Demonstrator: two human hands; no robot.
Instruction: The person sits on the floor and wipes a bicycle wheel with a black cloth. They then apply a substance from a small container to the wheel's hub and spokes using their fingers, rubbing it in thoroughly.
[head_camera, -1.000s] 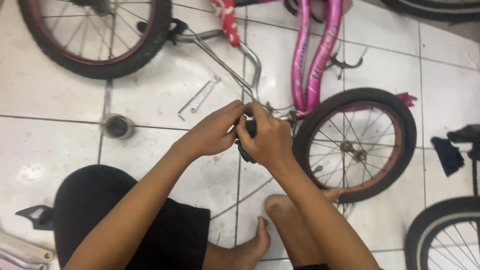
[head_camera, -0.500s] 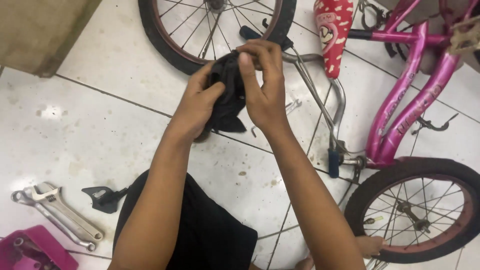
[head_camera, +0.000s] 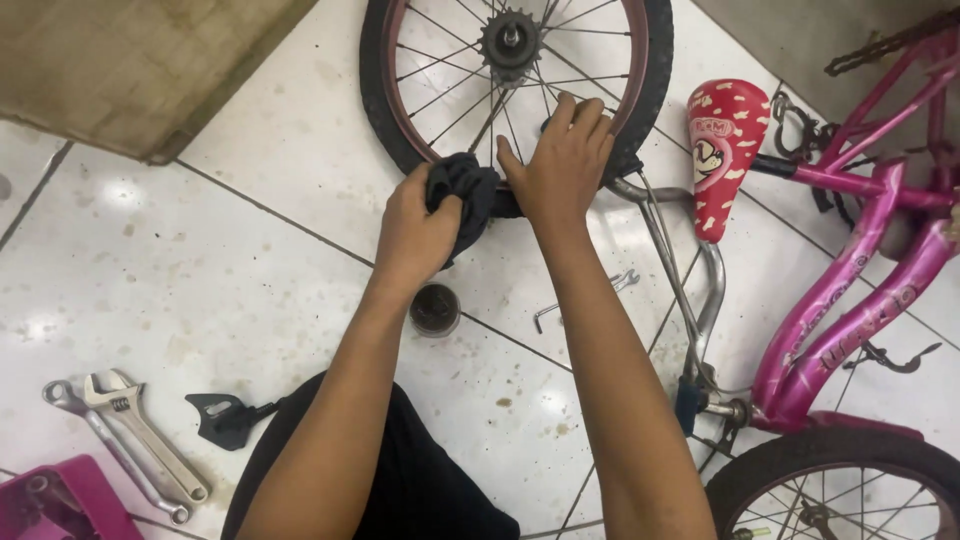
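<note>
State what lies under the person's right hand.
The right hand presses on the black tyre of the loose wheel, beside a dark cloth gripped by the left hand. The tyre beneath the palm is covered.

Single view, head-mounted, looking steeply down and slightly forward onto the tiled floor (head_camera: 150, 270). Range is close: both forearms enter from the bottom edge and run up to the wheel (head_camera: 515, 90), which sits at top centre, cut off by the top edge. Right of the wheel, the pink frame (head_camera: 850, 290) runs out of view. No second view.
</note>
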